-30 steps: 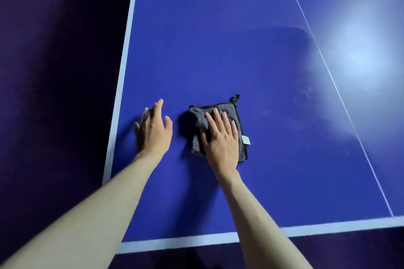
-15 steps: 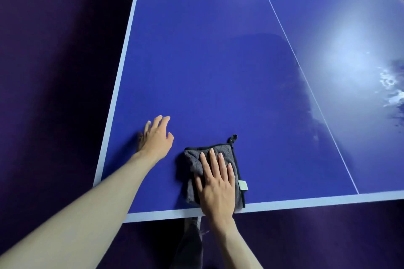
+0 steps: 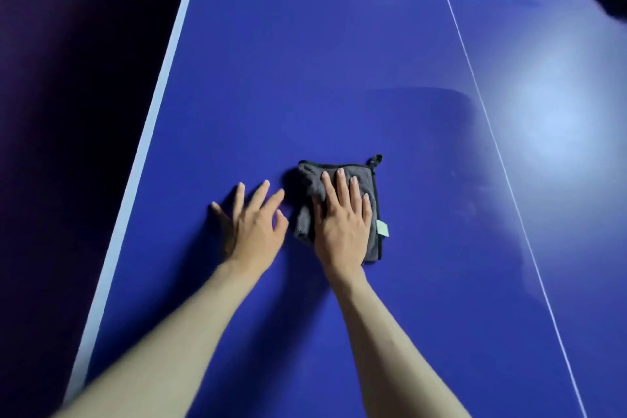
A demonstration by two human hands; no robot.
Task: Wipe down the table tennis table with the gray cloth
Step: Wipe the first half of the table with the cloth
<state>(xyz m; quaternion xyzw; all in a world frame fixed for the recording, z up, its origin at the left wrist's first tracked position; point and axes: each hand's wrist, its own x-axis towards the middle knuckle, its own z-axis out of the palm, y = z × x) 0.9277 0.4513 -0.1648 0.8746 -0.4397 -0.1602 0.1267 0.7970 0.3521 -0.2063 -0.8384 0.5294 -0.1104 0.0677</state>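
Folded gray cloth (image 3: 339,187) lies flat on the blue tabletop (image 3: 339,61), left of the white centre line (image 3: 492,132). Right hand (image 3: 342,224) presses it, fingers straight. Left hand (image 3: 251,227) rests beside it, fingers spread, holding nothing.
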